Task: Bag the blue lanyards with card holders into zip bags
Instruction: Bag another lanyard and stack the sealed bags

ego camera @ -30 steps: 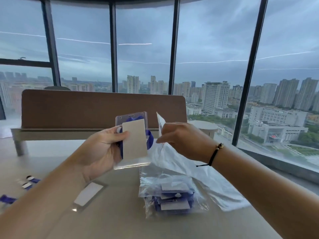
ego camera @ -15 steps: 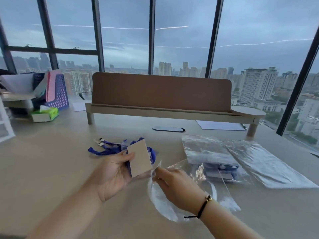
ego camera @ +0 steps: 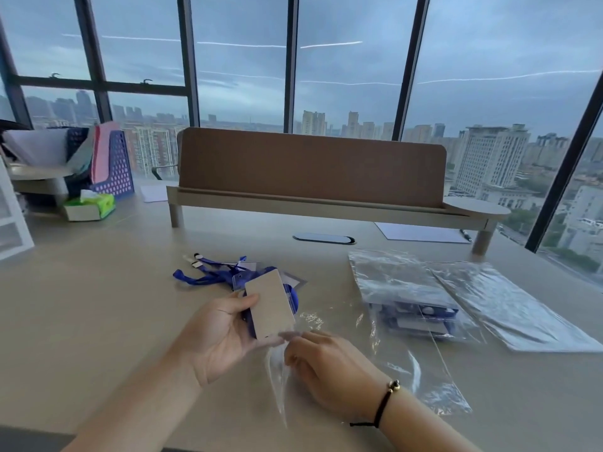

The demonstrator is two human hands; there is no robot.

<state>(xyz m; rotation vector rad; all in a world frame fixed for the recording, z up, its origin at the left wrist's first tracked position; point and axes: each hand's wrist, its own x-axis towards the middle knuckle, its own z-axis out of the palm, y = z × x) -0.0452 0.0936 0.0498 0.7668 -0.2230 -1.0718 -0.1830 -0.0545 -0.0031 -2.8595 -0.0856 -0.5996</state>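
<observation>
My left hand grips a clear card holder with a pale card, its blue lanyard bunched behind it. Just right of it my right hand pinches the mouth of an empty clear zip bag that trails across the table toward the right. The card's lower corner meets the bag's mouth. More blue lanyards with holders lie loose on the table behind my left hand. A filled zip bag holding bagged lanyards sits to the right.
A stack of empty zip bags lies at the right of the beige table. A brown desk divider on a raised shelf stands behind. A tissue box and a blue file rack sit far left. Paper and a pen lie under the shelf.
Both hands came down from chest height to just above the table. The view swung left and down, and the card's corner has reached the bag's mouth.
</observation>
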